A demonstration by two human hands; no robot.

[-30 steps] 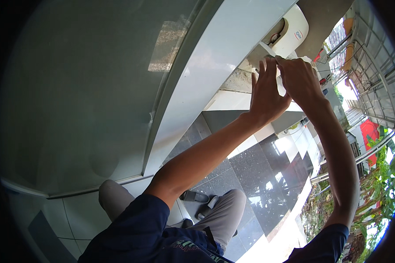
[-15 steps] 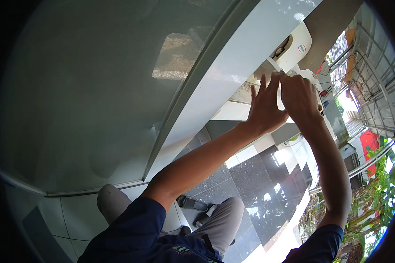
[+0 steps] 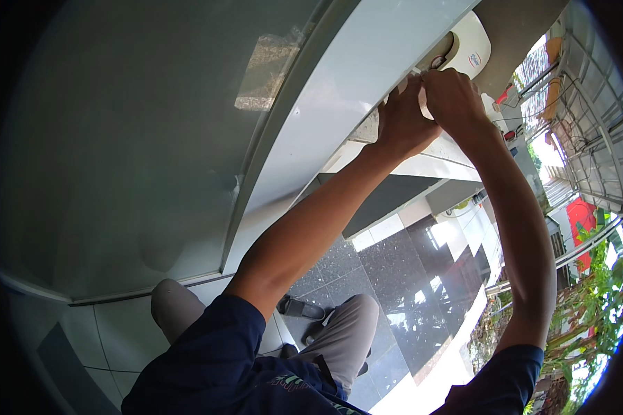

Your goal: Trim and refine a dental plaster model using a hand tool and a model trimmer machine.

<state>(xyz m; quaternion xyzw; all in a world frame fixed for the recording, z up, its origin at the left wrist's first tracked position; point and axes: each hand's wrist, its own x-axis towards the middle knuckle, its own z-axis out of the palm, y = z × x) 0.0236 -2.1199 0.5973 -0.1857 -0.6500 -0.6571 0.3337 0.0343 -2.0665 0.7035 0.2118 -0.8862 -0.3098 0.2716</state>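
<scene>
My left hand (image 3: pixel 405 124) reaches up beside the edge of a long white panel (image 3: pixel 325 128). Its fingers look bent but apart, and the thumb stands away from them. Against its fingertips is my right hand (image 3: pixel 457 100), its fingers curled together in a pinch. A small pale tip (image 3: pixel 415 71) shows by the right fingertips; what it belongs to is hidden. Just beyond both hands is a white rounded plastic housing (image 3: pixel 472 45) with a dark opening.
A large glossy grey surface (image 3: pixel 138 159) fills the left side. Below are dark floor tiles (image 3: pixel 387 277) and a pair of dark slippers (image 3: pixel 303 308). Cables, a metal lattice (image 3: pixel 592 117) and green plants (image 3: pixel 581 318) lie to the right.
Both hands have moved up and slightly left, nearer the white housing. My left fingers, spread before, are now more bent. The white panel has shifted left in the view.
</scene>
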